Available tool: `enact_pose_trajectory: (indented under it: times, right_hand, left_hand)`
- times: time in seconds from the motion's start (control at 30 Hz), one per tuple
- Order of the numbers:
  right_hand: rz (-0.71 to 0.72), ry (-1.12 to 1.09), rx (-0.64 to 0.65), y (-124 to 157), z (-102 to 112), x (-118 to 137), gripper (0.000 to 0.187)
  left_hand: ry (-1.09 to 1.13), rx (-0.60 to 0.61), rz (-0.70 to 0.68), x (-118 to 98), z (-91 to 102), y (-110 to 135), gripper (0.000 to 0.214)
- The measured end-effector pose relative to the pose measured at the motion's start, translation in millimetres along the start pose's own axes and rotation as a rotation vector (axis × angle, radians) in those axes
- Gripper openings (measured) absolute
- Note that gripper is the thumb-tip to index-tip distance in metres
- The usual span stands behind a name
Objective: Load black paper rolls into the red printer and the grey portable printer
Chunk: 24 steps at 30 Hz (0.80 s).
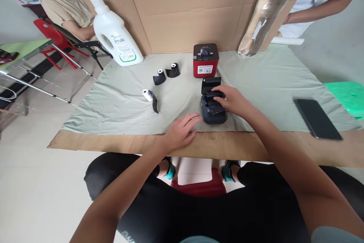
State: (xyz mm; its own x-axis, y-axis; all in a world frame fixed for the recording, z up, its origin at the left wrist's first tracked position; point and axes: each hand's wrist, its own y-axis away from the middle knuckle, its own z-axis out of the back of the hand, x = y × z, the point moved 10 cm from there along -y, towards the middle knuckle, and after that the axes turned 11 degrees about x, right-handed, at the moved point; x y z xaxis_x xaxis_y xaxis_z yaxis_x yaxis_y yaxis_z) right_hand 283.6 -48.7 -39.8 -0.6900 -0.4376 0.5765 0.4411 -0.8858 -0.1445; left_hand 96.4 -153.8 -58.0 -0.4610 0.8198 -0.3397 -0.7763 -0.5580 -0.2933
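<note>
A small black portable printer (214, 119) sits near the table's front edge with its lid (211, 82) raised. My right hand (233, 101) pinches a roll of black paper (215, 94) at the printer's opening, its thumb and fingers closed around it. The loose end of the paper hangs over the printer's front. I cannot tell whether the roll rests fully inside. My left hand (182, 131) is on the cloth just left of the printer, fingers stretched out, holding nothing.
Two black paper rolls (160, 77) (173, 71) and a paler roll (148, 94) lie left. Behind the printer stands a red-and-black box-shaped device (205, 61). A white detergent bottle (117, 35), a clear plastic bottle (264, 17) and a phone (317, 118) are farther out. Two people sit or stand beyond the cardboard (187, 11).
</note>
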Motion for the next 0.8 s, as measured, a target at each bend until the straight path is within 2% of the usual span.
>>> enact_pose_trajectory:
  times: [0.17,0.4,0.7,0.8]
  right_hand:
    - [-0.028,0.004,-0.012,-4,-2,-2,0.028]
    - [-0.011,-0.064,-0.064,-5,8,-2,0.026]
    - [-0.056,-0.018,-0.028,-8,-7,-18,0.025]
    - [-0.139,0.006,-0.068,-6,-6,-27,0.020]
  left_hand:
    - [0.025,0.027,0.017,3,-3.6,0,0.048]
    - [0.010,0.013,0.007,2,-3.5,0,0.047]
    - [-0.031,0.000,-0.013,-1,-2.8,0,0.041]
    - [0.003,0.012,-0.006,1,-3.4,-1,0.040]
